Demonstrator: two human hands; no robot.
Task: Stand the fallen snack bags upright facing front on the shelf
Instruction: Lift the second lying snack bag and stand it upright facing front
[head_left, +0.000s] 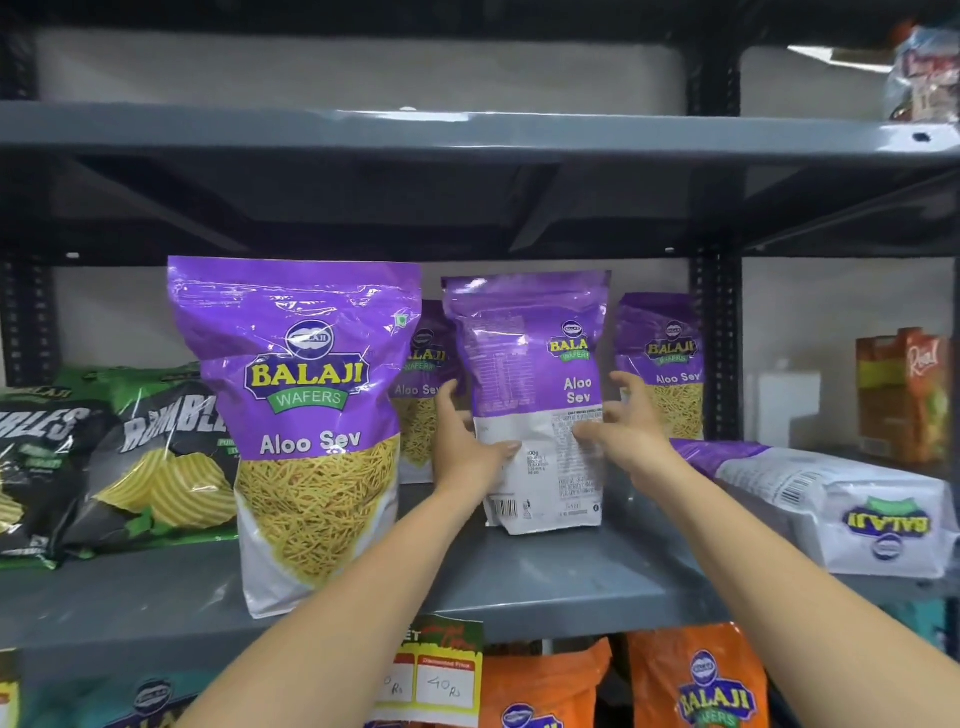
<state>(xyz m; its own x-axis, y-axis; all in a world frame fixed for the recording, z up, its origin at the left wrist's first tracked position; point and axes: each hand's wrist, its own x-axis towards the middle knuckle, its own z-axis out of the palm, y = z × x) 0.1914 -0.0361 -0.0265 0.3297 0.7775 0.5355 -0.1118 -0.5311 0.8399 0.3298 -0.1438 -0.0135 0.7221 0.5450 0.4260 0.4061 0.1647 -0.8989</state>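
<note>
Grey shelf (519, 582) carries five purple bags: left hand (465, 447) and right hand (631, 426) grip one (530, 395).

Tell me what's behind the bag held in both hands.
Behind the held bag, two more purple bags stand upright, one left, one right, both partly covered. Whatever sits directly behind it is hidden.

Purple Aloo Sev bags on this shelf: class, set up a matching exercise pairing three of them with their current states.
Things:
1. large bag on the left
2. bag between the hands
3. bag at far right

States:
A. lying flat, logo upside down
B. upright, back panel showing
C. upright, front showing

Pairs: 1-C, 2-B, 3-A
</note>
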